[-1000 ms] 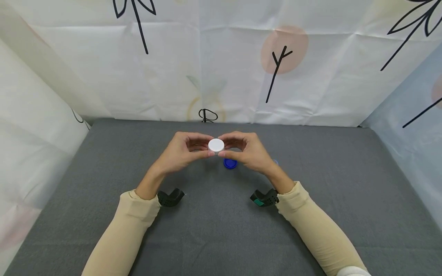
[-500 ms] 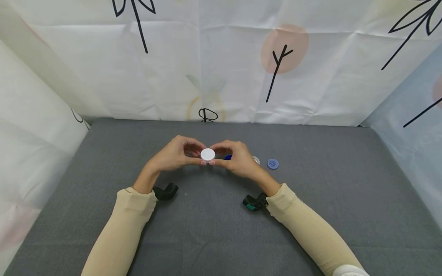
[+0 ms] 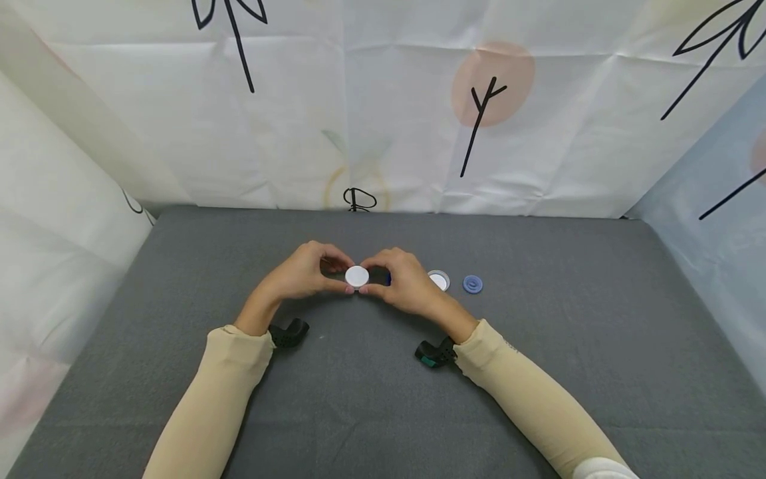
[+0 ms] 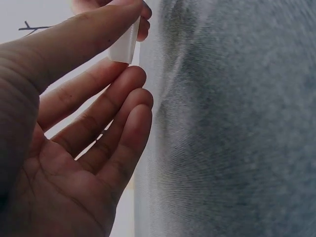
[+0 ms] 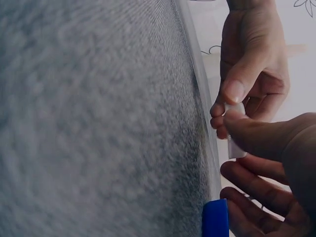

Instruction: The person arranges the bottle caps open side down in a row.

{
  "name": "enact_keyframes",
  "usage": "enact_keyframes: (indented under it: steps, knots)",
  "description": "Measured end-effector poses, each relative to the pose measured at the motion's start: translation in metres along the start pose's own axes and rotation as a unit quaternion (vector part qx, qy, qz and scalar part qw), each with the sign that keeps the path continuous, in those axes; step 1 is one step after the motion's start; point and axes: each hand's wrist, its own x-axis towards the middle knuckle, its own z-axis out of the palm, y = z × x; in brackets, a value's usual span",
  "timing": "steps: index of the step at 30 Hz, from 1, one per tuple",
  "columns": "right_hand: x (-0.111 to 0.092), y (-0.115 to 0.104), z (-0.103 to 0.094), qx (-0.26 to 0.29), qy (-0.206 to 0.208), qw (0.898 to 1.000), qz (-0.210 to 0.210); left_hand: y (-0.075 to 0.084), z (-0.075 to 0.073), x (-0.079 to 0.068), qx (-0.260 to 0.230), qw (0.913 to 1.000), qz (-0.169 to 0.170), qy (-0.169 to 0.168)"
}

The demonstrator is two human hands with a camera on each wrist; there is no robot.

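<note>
A small round white cap [image 3: 357, 277] is held between both hands, flat top upward in the head view. My left hand [image 3: 302, 271] pinches its left side with thumb and fingertips. On its right side, my right hand [image 3: 402, 285] pinches it the same way. In the left wrist view the white cap [image 4: 122, 49] shows as a short wall behind the thumb; the right wrist view shows the cap [image 5: 236, 143] between both thumbs and fingers. A blue cap [image 5: 216, 218] stands beside the right fingers, mostly hidden by that hand in the head view.
Right of the right hand, a white disc with a pale rim [image 3: 439, 280] lies on the grey cloth-covered table [image 3: 359, 406]. Beside it is a light-blue disc with raised rings [image 3: 473, 285]. White printed fabric [image 3: 407, 133] hangs behind and at both sides.
Both hands have come nearer the person and a little to the left with the white cap. The pale-rimmed disc and the light-blue disc have come into view from behind the right arm.
</note>
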Motion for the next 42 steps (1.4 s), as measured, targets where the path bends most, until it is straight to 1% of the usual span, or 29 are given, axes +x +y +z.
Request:
enact_keyframes:
  steps: [10, 17, 24, 28, 32, 35, 39, 42]
  knots:
    - [0.001, 0.0, 0.004, -0.024, -0.016, 1.0, -0.002, -0.002, 0.002, 0.001, 0.028, 0.9996, -0.005, -0.007]
    - [0.0, -0.001, 0.006, -0.045, -0.025, 0.999, 0.006, -0.004, 0.004, 0.001, 0.054, 0.9985, -0.01, -0.007]
    - [-0.002, -0.003, 0.007, -0.045, -0.023, 0.999, 0.007, -0.001, 0.007, 0.001, 0.082, 0.9964, -0.016, -0.007]
    - [-0.004, -0.004, 0.003, -0.039, -0.029, 0.999, 0.013, 0.001, 0.007, 0.001, 0.096, 0.9952, -0.016, -0.004]
    - [-0.006, -0.002, -0.007, -0.037, -0.025, 0.999, 0.022, 0.004, 0.008, 0.001, 0.104, 0.9945, -0.012, 0.008]
    - [-0.008, 0.003, -0.016, -0.034, -0.015, 0.999, 0.03, 0.01, 0.01, 0.001, 0.104, 0.9941, -0.008, 0.031]
    - [-0.008, 0.01, -0.029, -0.015, -0.016, 0.999, 0.042, 0.016, 0.012, 0.001, 0.085, 0.9943, 0.002, 0.065]
    - [-0.01, 0.014, -0.04, 0.006, -0.034, 0.998, 0.044, 0.02, 0.014, 0.0, 0.058, 0.9952, 0.017, 0.077]
